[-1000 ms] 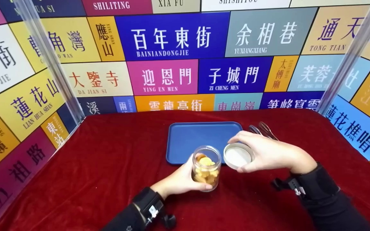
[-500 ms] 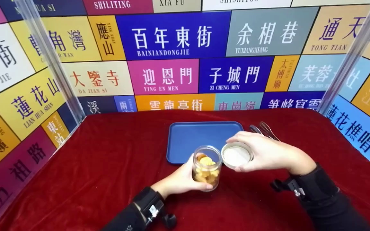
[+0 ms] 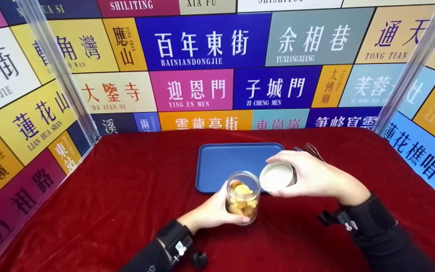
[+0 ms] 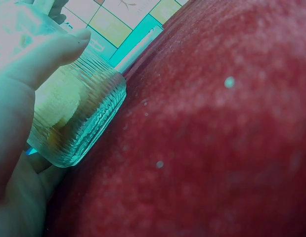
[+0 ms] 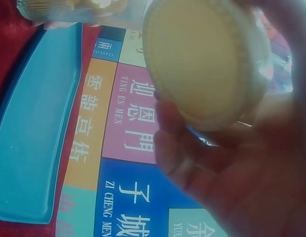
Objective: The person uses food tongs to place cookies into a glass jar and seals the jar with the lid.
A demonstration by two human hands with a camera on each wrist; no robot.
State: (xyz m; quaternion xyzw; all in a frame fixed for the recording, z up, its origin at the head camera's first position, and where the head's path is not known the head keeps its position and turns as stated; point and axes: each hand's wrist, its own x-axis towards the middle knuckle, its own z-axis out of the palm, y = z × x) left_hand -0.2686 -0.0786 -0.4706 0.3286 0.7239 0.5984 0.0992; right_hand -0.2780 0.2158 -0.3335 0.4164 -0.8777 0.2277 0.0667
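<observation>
My left hand (image 3: 212, 211) grips a clear glass jar (image 3: 253, 206) round its side, thumb across the front. Yellow and brown cookie-like pieces (image 3: 242, 198) fill much of the jar, whose mouth is uncovered. In the left wrist view the ribbed lower part of the jar (image 4: 96, 113) shows close over the red cloth. Just right of the jar's mouth, my right hand (image 3: 312, 175) holds a round, pale lid (image 3: 276, 177) by its edge, its underside tilted toward the jar. The right wrist view shows that lid (image 5: 192, 54) large, with fingers curled at its rim.
A blue tray (image 3: 217, 166) lies behind the jar on the red cloth (image 3: 134, 211). Utensils with brown and dark handles (image 3: 313, 150) lie right of the tray, partly hidden by my right hand. A wall of coloured street-name panels (image 3: 202, 41) stands at the back.
My right hand has shifted slightly up and left with the lid, now tilted a little more toward the jar. The left hand and jar stay in place.
</observation>
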